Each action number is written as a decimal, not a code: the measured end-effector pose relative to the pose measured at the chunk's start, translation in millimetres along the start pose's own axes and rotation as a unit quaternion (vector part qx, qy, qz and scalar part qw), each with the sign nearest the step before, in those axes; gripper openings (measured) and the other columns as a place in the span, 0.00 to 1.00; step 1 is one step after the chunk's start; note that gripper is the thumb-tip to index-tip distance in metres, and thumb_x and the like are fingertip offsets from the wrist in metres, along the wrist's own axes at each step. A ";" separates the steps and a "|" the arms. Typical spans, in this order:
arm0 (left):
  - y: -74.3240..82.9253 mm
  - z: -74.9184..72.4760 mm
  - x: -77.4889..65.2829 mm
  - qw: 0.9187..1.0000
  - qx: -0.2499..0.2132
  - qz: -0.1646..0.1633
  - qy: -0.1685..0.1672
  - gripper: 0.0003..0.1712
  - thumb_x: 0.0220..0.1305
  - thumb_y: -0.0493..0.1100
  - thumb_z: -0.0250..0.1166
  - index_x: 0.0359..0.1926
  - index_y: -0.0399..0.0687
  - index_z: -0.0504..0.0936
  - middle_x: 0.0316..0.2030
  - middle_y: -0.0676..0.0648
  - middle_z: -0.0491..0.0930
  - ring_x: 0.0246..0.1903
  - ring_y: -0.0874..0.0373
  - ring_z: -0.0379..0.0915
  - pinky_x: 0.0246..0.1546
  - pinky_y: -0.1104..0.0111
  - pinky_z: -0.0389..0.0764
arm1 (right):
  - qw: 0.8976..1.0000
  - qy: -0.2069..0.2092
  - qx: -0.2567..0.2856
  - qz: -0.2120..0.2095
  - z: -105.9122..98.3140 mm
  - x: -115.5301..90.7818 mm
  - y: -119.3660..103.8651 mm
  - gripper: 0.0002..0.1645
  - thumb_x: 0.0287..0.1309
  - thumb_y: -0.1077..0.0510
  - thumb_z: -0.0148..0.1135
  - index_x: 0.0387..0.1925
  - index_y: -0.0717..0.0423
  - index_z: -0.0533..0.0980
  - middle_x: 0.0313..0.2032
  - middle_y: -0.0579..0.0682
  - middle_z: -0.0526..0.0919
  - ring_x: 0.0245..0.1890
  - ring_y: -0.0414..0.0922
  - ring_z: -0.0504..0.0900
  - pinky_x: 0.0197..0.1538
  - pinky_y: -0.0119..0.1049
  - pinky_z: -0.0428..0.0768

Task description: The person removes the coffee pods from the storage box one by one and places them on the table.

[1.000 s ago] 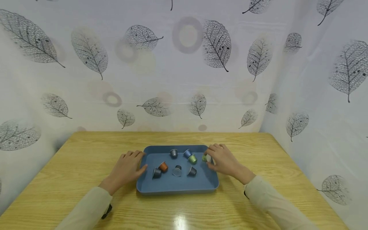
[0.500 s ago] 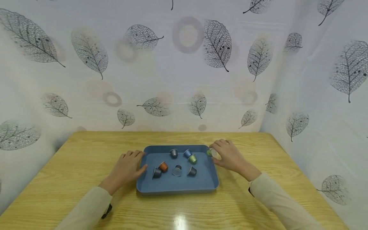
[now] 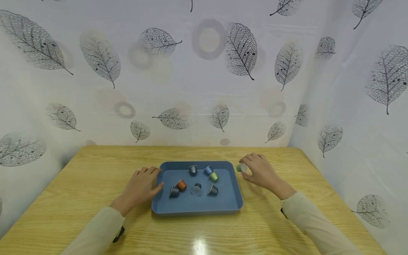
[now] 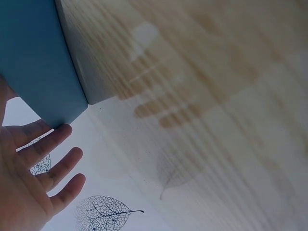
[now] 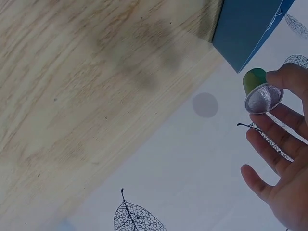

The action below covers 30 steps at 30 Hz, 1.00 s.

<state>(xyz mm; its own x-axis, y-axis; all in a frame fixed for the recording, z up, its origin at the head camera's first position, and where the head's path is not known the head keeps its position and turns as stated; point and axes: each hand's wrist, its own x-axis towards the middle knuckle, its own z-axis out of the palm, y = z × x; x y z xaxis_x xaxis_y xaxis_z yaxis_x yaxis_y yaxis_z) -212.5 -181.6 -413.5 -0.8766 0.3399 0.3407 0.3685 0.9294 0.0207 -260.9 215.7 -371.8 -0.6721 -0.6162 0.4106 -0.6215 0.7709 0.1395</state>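
My right hand (image 3: pixel 261 171) pinches a green coffee capsule (image 3: pixel 239 168) between thumb and fingers, just outside the tray's right rim. In the right wrist view, this capsule (image 5: pixel 254 80) shows its silvery lid (image 5: pixel 264 98), and the remaining fingers spread away from it. At the left side of the blue tray (image 3: pixel 197 207), my left hand (image 3: pixel 140 187) rests on the rim, its thumb tip reaching over the edge. The left wrist view shows the left hand's fingers (image 4: pixel 67 166) fairly straight against the tray's outer wall (image 4: pixel 43 62); the thumb is mostly cut off.
Inside the tray lie an orange capsule (image 3: pixel 181 185), a blue capsule (image 3: pixel 208 170), another green capsule (image 3: pixel 214 176) and several dark ones, including a black capsule (image 3: pixel 174 192). The wooden table (image 3: pixel 121 159) meets a leaf-patterned curtain (image 3: pixel 197 92) behind.
My right hand has carried the green capsule from inside the tray's right end, over the rim, out to the right above the table. The left hand and tray have stayed put.
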 end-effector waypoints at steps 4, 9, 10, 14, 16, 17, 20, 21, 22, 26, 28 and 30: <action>-0.3 0.5 0.1 1.000 -0.001 -0.003 -0.003 0.25 0.56 0.54 0.61 0.50 0.43 0.76 0.47 0.45 0.76 0.45 0.46 0.71 0.42 0.52 0.72 | 1.000 0.006 0.006 0.004 2.4 -2.7 4.3 0.20 0.43 0.54 0.69 0.41 0.55 0.78 0.40 0.51 0.81 0.42 0.49 0.76 0.45 0.48 0.72; -0.1 0.4 0.2 1.000 -0.003 -0.007 -0.008 0.26 0.56 0.54 0.61 0.51 0.44 0.76 0.48 0.45 0.76 0.46 0.46 0.71 0.43 0.51 0.71 | 1.000 0.008 0.003 0.006 6.1 -6.4 8.5 0.20 0.43 0.53 0.69 0.40 0.55 0.78 0.39 0.50 0.80 0.42 0.50 0.76 0.45 0.48 0.72; 0.0 0.1 0.2 1.000 -0.004 -0.007 -0.008 0.26 0.56 0.54 0.61 0.51 0.43 0.76 0.48 0.45 0.76 0.46 0.46 0.71 0.43 0.51 0.71 | 1.000 0.006 0.003 0.007 7.1 -7.1 9.2 0.20 0.43 0.53 0.69 0.40 0.55 0.78 0.39 0.50 0.80 0.42 0.50 0.76 0.45 0.49 0.72; 0.3 -0.7 0.2 1.000 -0.004 -0.004 -0.007 0.25 0.56 0.54 0.61 0.50 0.43 0.76 0.48 0.44 0.76 0.46 0.46 0.71 0.42 0.51 0.72 | 1.000 -0.006 0.005 0.015 11.9 -9.9 12.6 0.20 0.42 0.53 0.70 0.39 0.55 0.78 0.39 0.50 0.80 0.41 0.50 0.76 0.45 0.50 0.72; 0.4 -0.9 0.2 1.000 -0.004 -0.003 -0.006 0.25 0.56 0.54 0.62 0.50 0.43 0.76 0.48 0.44 0.76 0.46 0.46 0.71 0.42 0.51 0.72 | 1.000 -0.010 0.008 0.020 14.4 -11.2 14.4 0.20 0.42 0.53 0.70 0.39 0.55 0.78 0.39 0.50 0.80 0.41 0.50 0.75 0.46 0.50 0.71; 0.4 -1.0 0.3 1.000 -0.004 -0.002 -0.005 0.25 0.56 0.54 0.62 0.50 0.43 0.76 0.48 0.44 0.76 0.45 0.46 0.71 0.42 0.51 0.72 | 1.000 -0.011 0.009 0.023 15.6 -11.8 15.2 0.20 0.42 0.53 0.70 0.39 0.55 0.78 0.39 0.50 0.80 0.41 0.49 0.75 0.45 0.51 0.72; 0.6 -1.1 0.3 1.000 -0.004 -0.002 -0.005 0.26 0.56 0.54 0.62 0.50 0.43 0.76 0.48 0.44 0.76 0.46 0.46 0.71 0.42 0.51 0.72 | 0.999 -0.016 0.014 0.028 19.1 -13.6 17.6 0.19 0.42 0.53 0.69 0.40 0.54 0.79 0.38 0.50 0.80 0.40 0.49 0.75 0.45 0.51 0.72; 0.6 -1.1 0.3 1.000 -0.004 -0.003 -0.006 0.26 0.56 0.54 0.62 0.50 0.43 0.76 0.48 0.44 0.76 0.46 0.46 0.71 0.42 0.51 0.72 | 0.999 -0.019 0.016 0.030 19.9 -14.2 18.1 0.19 0.42 0.53 0.69 0.39 0.54 0.79 0.38 0.50 0.80 0.40 0.49 0.75 0.44 0.51 0.72; 0.7 -1.3 0.3 1.000 -0.004 -0.003 -0.006 0.26 0.56 0.54 0.62 0.50 0.43 0.76 0.48 0.44 0.76 0.46 0.46 0.71 0.42 0.51 0.72 | 0.999 -0.022 0.018 0.032 20.7 -14.7 18.5 0.19 0.42 0.53 0.69 0.40 0.54 0.79 0.38 0.49 0.80 0.40 0.48 0.75 0.44 0.51 0.72; 0.9 -1.5 0.4 1.000 -0.005 -0.004 -0.007 0.26 0.56 0.54 0.62 0.50 0.43 0.76 0.48 0.44 0.76 0.46 0.46 0.71 0.42 0.51 0.72 | 0.998 -0.034 0.025 0.039 23.6 -17.2 19.9 0.18 0.43 0.53 0.69 0.39 0.53 0.79 0.37 0.49 0.79 0.40 0.48 0.74 0.43 0.50 0.71; 0.9 -1.3 0.4 1.000 -0.004 -0.004 -0.007 0.25 0.56 0.54 0.62 0.50 0.43 0.76 0.48 0.44 0.76 0.46 0.46 0.71 0.42 0.51 0.72 | 0.998 -0.035 0.028 0.040 25.1 -18.3 20.5 0.18 0.43 0.54 0.69 0.39 0.53 0.79 0.37 0.49 0.79 0.40 0.48 0.75 0.42 0.49 0.71; 0.8 -0.7 0.4 1.000 -0.003 -0.005 -0.006 0.25 0.56 0.54 0.62 0.50 0.43 0.76 0.48 0.44 0.76 0.46 0.46 0.72 0.42 0.51 0.72 | 0.998 -0.033 0.031 0.041 26.8 -19.3 21.3 0.17 0.43 0.54 0.69 0.39 0.53 0.79 0.36 0.48 0.79 0.39 0.48 0.75 0.42 0.49 0.71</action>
<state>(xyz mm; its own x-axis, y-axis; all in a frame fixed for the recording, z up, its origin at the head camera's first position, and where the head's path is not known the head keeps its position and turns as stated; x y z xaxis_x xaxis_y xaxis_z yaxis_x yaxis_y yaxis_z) -212.3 -180.8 -412.7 -0.8837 0.3334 0.3286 0.3626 0.9314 0.0303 -272.0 239.7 -400.9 -0.7452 -0.5626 0.3581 -0.5858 0.8088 0.0517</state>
